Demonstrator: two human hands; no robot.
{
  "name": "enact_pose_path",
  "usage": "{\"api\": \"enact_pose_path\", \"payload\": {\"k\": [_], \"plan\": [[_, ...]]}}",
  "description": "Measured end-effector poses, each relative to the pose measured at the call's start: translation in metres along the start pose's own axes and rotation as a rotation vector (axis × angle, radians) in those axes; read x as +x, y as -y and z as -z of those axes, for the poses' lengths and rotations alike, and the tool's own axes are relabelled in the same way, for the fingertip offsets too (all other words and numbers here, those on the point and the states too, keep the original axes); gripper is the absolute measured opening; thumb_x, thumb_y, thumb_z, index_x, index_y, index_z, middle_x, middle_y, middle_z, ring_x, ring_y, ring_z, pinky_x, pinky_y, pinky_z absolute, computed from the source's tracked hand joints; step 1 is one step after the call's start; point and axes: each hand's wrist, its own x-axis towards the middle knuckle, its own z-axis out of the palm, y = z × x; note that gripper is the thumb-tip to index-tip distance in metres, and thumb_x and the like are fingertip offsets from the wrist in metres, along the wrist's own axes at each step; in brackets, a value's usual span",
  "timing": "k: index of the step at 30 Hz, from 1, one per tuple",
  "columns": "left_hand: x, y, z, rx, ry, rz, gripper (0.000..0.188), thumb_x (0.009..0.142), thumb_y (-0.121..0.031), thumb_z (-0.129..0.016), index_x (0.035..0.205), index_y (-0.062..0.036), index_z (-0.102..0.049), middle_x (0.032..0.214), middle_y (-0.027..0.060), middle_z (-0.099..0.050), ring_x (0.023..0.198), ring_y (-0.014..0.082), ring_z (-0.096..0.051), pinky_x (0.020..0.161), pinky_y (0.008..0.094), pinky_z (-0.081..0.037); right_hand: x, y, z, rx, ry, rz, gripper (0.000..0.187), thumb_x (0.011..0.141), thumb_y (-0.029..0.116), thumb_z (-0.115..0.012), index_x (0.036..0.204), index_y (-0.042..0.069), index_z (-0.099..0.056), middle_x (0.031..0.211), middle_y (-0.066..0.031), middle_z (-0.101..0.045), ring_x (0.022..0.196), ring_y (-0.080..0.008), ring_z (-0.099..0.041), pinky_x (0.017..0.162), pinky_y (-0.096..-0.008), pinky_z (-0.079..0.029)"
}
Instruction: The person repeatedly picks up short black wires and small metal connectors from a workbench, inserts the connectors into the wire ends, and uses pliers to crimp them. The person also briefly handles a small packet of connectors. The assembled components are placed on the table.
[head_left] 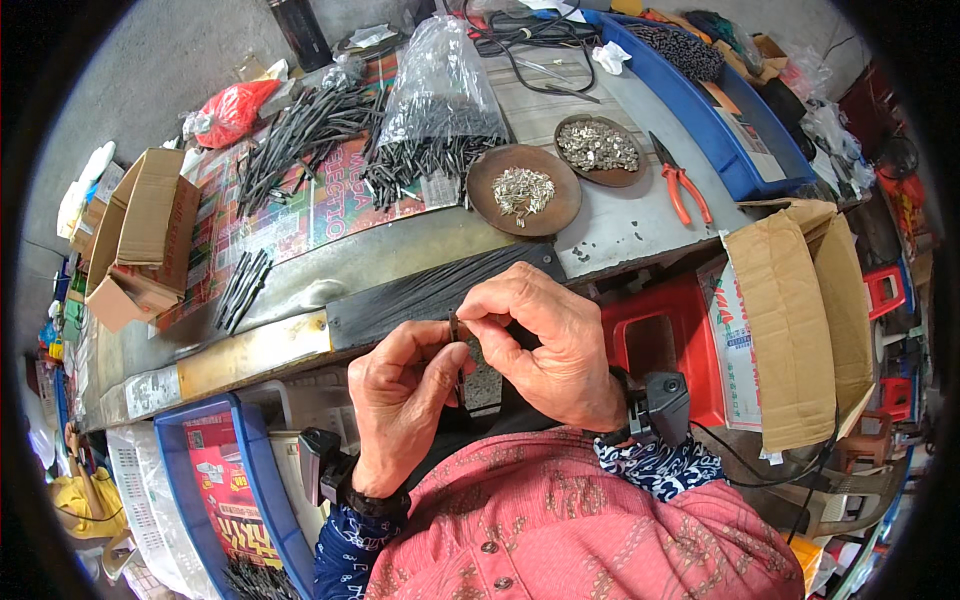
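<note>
My left hand (400, 395) is closed, thumb and fingers pinching a thin dark strip (453, 326) that stands roughly upright in front of my lap. Close beside it my right hand (545, 340) is closed too, its thumb and forefinger pinched together at the strip's upper end. Whatever sits between those right fingertips is too small to make out. Just beyond the hands, the table edge carries a dark board (420, 295). A round brown dish (481, 203) holding small silvery pieces (523, 190) lies past my right hand.
A second dish (598, 150) of metal bits and red-handled pliers (680, 185) lie right of the first. Behind are heaped black strips (300, 135) and a clear bag (440, 80). A few strips (243, 290) lie left. Cardboard boxes (145, 235) (795, 330) and a red stool (690, 345) flank me.
</note>
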Motion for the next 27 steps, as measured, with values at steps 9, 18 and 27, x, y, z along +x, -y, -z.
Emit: {"api": "enact_pose_path", "payload": {"k": [9,18,27], "plan": [[-0.001,0.003,0.000,0.124,-0.043,-0.058,0.010,0.089,-0.001,-0.066,0.098,0.0034,-0.064,0.074,0.0030,-0.066,0.060,0.0022,-0.055,0.051,0.0189,-0.046,0.001,-0.002,-0.002,-0.013,0.004,0.017,0.025,0.074,-0.013,-0.064,0.095,0.001,-0.063,0.083,-0.0075,-0.064,0.072,-0.0173,-0.060,0.065,-0.0279,-0.050],[0.002,0.014,-0.004,0.563,-0.210,-0.380,0.020,0.078,0.000,-0.074,0.096,-0.0015,-0.065,0.076,0.0098,-0.064,0.062,0.0183,-0.062,0.056,0.0273,-0.049,0.002,-0.003,-0.006,-0.141,-0.038,0.132,0.027,0.071,-0.012,-0.068,0.094,0.002,-0.063,0.082,-0.0095,-0.063,0.070,-0.0244,-0.060,0.063,-0.0326,-0.050],[0.007,0.015,-0.005,0.755,-0.239,-0.560,0.021,0.075,0.001,-0.073,0.094,-0.0027,-0.065,0.076,0.0112,-0.063,0.063,0.0262,-0.061,0.058,0.0315,-0.049,0.000,-0.005,-0.006,-0.169,-0.033,0.132,0.026,0.073,-0.011,-0.069,0.094,0.001,-0.061,0.080,-0.0098,-0.062,0.069,-0.0254,-0.059,0.062,-0.0333,-0.049]]}}
